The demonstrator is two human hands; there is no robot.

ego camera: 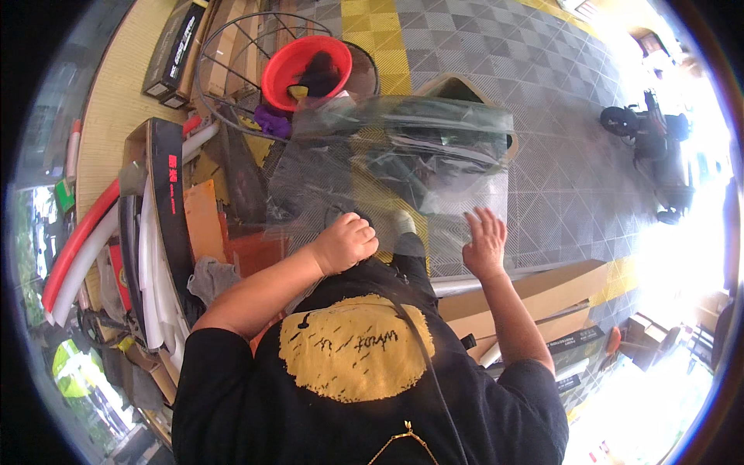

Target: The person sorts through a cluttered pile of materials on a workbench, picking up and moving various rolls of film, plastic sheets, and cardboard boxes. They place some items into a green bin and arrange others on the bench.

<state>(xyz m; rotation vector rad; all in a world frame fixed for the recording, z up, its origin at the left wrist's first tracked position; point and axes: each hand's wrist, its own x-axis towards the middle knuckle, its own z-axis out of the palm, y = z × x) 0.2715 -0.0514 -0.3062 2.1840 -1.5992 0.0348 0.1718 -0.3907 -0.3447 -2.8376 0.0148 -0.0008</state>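
A wide sheet of clear plastic film (447, 131) spreads out before me above the floor, creased and folded over along its far side. My left hand (347, 244) is curled into a fist at the film's near left part and appears to grip it; the inside of the fist is hidden. Over the near right part of the sheet, my right hand (486, 244) has its fingers apart, and I see nothing held in it. Through the film show the floor tiles, part of a bin (450, 83) and, close to my left hand, my shoe (403, 222).
A red basin (273, 75) with a dark cloth in it stands beyond the film, by a round wire frame (200, 70). Foam tubes (81, 250) and a long black box (168, 232) crowd the left. Cardboard boxes (523, 290) lie at right; a scooter (654, 145) stands farther off.
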